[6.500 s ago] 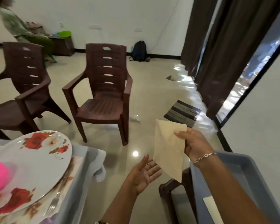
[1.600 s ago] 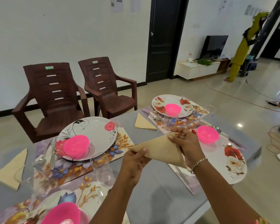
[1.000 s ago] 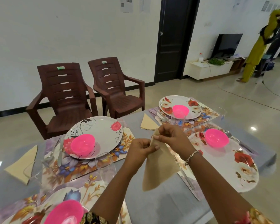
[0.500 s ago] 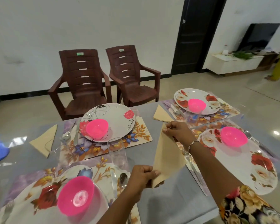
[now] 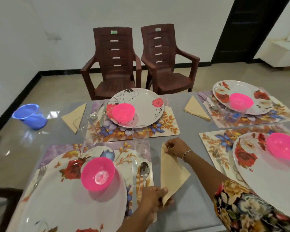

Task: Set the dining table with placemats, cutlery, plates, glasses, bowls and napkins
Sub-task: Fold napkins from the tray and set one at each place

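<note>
A beige triangular napkin (image 5: 171,174) lies low over the grey table (image 5: 187,213), just right of the near placemat (image 5: 97,149). My left hand (image 5: 153,199) pinches its near tip. My right hand (image 5: 176,147) pinches its far tip. The near setting has a floral plate (image 5: 60,195), a pink bowl (image 5: 98,175), a knife (image 5: 134,180), a spoon (image 5: 144,171), a fork (image 5: 39,177) and a clear glass (image 5: 140,139).
Three other settings with plates and pink bowls stand at the back (image 5: 135,108), far right (image 5: 243,97) and near right (image 5: 274,166). Folded napkins lie at the back left (image 5: 73,117) and back middle (image 5: 196,108). Two brown chairs (image 5: 114,64) and a blue bucket (image 5: 30,116) stand beyond.
The napkin has come down from in front of me to the table beside the near placemat. My hands moved apart along it, left toward me, right away.
</note>
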`<action>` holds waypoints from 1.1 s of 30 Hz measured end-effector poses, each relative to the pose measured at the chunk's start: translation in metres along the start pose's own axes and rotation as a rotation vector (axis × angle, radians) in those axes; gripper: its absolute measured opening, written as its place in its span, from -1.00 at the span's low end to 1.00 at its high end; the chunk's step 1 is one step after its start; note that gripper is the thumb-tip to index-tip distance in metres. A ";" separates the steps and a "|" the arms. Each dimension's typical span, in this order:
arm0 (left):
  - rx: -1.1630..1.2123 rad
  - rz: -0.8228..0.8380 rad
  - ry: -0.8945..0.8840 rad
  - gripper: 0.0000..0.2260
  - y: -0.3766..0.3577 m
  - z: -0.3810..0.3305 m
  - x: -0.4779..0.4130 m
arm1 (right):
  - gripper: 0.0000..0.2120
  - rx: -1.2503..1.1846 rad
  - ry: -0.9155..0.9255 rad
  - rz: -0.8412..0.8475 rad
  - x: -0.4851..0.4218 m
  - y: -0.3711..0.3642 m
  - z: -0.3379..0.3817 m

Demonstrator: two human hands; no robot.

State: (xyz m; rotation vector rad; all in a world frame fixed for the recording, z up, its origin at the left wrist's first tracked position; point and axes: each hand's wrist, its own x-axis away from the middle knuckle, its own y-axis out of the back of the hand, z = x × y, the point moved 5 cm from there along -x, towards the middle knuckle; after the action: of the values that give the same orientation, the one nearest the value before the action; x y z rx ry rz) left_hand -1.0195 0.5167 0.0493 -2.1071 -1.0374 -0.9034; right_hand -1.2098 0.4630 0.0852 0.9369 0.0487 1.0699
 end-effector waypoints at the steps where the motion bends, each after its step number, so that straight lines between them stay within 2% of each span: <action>1: 0.009 -0.012 0.011 -0.82 0.000 0.003 -0.002 | -0.86 0.039 0.006 -0.008 -0.004 -0.005 0.000; 6: 0.009 -0.067 0.047 -0.90 -0.003 0.009 -0.010 | -0.76 0.125 0.043 -0.028 -0.014 -0.023 -0.005; 12: 0.034 -0.112 0.091 -0.92 -0.008 0.009 -0.015 | -0.68 0.343 0.329 -0.207 0.021 -0.038 -0.008; 14: 0.038 -0.118 0.105 -0.92 -0.009 0.008 -0.014 | -0.62 0.393 0.428 -0.153 0.034 -0.052 -0.010; 17: -0.008 -0.127 0.144 -0.85 -0.010 0.009 -0.014 | -0.42 0.498 0.393 0.039 0.040 -0.077 -0.030; 21: -0.173 -0.112 0.217 -0.81 -0.010 0.017 -0.009 | -0.15 0.632 0.458 0.009 0.036 -0.086 -0.044; 23: -0.242 -0.109 0.247 -0.79 -0.006 0.022 -0.003 | 0.02 0.649 0.496 0.067 0.035 -0.086 -0.047; 24: -0.274 -0.101 0.253 -0.80 -0.005 0.023 0.000 | 0.04 0.660 0.472 0.122 0.035 -0.085 -0.049; 26: -0.327 -0.078 0.229 -0.82 -0.003 0.022 0.007 | -0.03 0.666 0.463 0.134 0.037 -0.080 -0.043; 28: -0.370 -0.062 0.161 -0.82 0.001 0.016 0.018 | -0.25 0.567 0.453 0.082 0.039 -0.074 -0.037; 31: -0.448 -0.102 -0.070 -0.82 0.017 -0.004 0.034 | -0.54 0.365 0.556 -0.203 0.058 -0.061 -0.013; 33: -0.487 -0.263 -0.309 -0.81 0.041 -0.023 0.047 | -0.66 0.257 0.670 -0.329 0.077 -0.062 0.007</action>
State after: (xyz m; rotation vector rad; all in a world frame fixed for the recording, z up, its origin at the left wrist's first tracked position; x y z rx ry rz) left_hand -0.9711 0.4985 0.0901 -2.6172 -1.3862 -1.0613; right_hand -1.1220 0.5079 0.0783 0.7251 0.8814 1.0385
